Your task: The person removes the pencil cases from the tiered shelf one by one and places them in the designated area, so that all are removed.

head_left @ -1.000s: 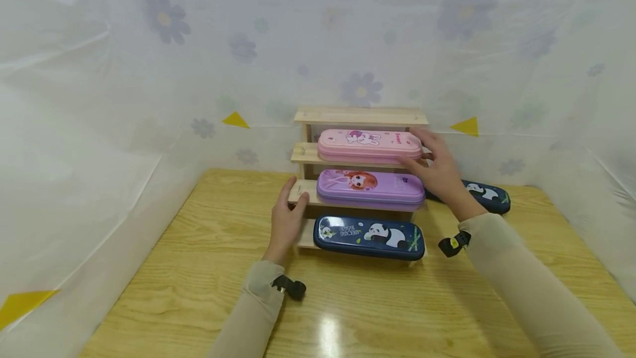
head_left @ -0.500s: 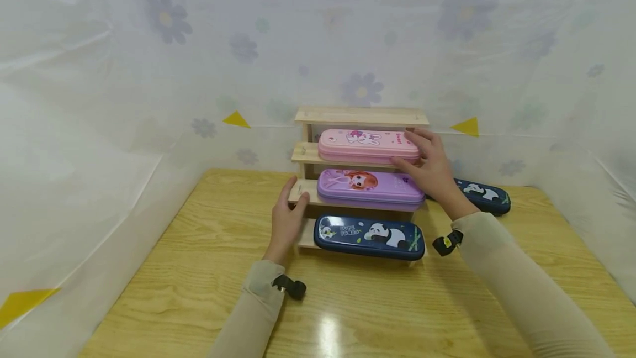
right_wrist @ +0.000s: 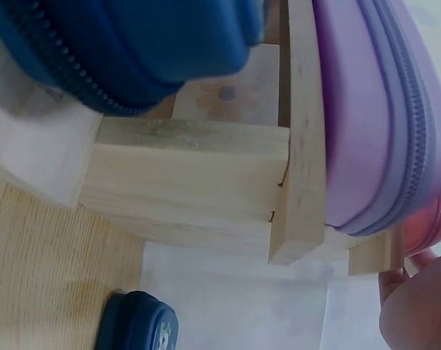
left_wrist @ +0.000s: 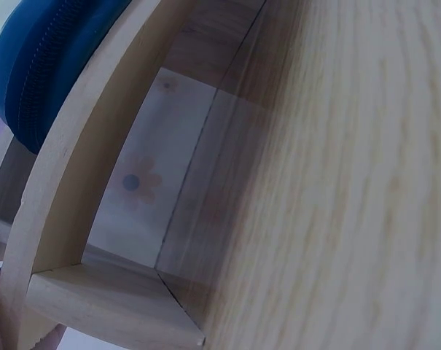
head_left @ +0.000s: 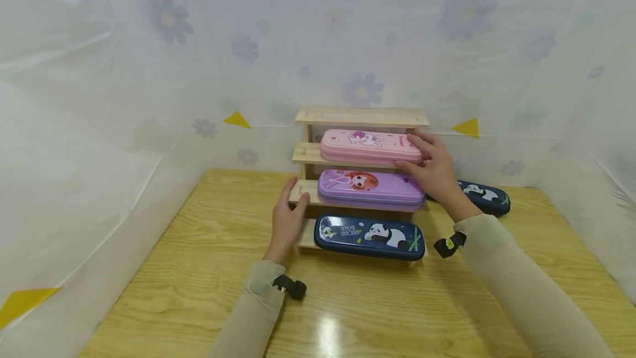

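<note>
My right hand (head_left: 433, 169) holds the right end of a pink pencil case (head_left: 365, 146) with a rabbit print, thumb at its front edge and fingers over its top. This case lies at a slight slant on the second-highest step of a stepped wooden rack (head_left: 361, 117). With thumb and fingers, my left hand (head_left: 288, 220) grips the left end of the rack's third step. On that step sits a purple pencil case (head_left: 385, 188) with a girl's picture. A navy panda pencil case (head_left: 367, 236) rests on the lowest step; its zipped side shows in the right wrist view.
A second navy panda pencil case (head_left: 484, 198) lies on the wood-grain table (head_left: 199, 269) behind my right wrist. The rack's top step carries nothing. A pale flowered curtain (head_left: 278, 43) surrounds the table at the back and sides.
My right hand first slid left, further over the pink case's end. Since then the case has shifted slightly right and turned a little, its right end now lower in view. The left hand stays put.
</note>
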A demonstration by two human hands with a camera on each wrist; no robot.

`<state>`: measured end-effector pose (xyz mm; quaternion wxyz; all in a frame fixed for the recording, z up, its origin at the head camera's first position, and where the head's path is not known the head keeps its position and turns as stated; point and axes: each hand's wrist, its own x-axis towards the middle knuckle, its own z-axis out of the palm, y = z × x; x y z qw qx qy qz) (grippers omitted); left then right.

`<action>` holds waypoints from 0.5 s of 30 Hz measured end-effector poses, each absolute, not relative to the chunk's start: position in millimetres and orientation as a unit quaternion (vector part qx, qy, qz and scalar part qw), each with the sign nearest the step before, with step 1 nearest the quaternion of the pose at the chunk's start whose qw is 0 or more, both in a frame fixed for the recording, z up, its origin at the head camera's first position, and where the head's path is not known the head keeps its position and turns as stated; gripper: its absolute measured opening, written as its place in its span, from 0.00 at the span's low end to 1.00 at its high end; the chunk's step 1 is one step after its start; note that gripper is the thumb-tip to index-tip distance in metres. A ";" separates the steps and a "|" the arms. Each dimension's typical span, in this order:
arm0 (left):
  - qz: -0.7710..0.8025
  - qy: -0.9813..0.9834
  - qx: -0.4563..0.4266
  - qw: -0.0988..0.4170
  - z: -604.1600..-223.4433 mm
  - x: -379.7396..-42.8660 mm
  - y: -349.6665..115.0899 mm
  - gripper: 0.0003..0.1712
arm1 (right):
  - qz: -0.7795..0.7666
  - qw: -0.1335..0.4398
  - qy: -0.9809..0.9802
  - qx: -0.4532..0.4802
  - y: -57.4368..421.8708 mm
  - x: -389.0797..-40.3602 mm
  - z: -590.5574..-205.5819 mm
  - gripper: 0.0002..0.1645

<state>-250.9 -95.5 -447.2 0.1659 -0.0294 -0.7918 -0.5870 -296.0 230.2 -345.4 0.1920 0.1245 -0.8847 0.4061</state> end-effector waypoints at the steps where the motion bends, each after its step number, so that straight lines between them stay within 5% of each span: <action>1: -0.586 -0.793 -0.028 0.166 -447.2 -250.9 -95.3 0.33 | 0.407 0.190 -0.884 0.126 231.5 -295.4 -345.1 0.46; 15: -0.585 -0.794 -0.025 0.164 -448.6 -253.5 -94.6 0.33 | 0.403 0.202 -0.878 0.162 254.5 -288.3 -346.1 0.43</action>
